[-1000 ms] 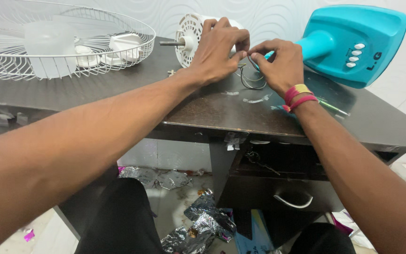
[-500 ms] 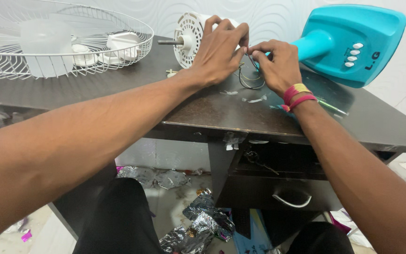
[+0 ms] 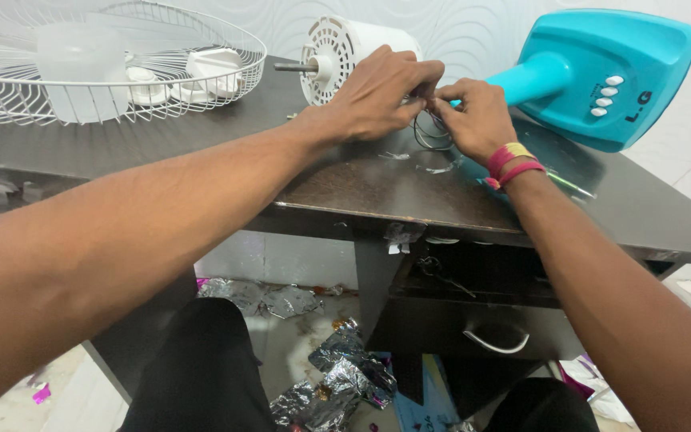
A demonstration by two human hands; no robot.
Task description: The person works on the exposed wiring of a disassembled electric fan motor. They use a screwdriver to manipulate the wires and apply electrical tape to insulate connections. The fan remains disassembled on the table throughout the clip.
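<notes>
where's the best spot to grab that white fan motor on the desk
Grip the white fan motor around its round body, coming from above. It lies on its side with the thin shaft pointing left, too slim to hold. The left hand and right hand crowd its right side.

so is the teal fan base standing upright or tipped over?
Tipped over. The teal fan base lies on its side on the desk, its neck pointing left toward the white motor and both hands.
</notes>
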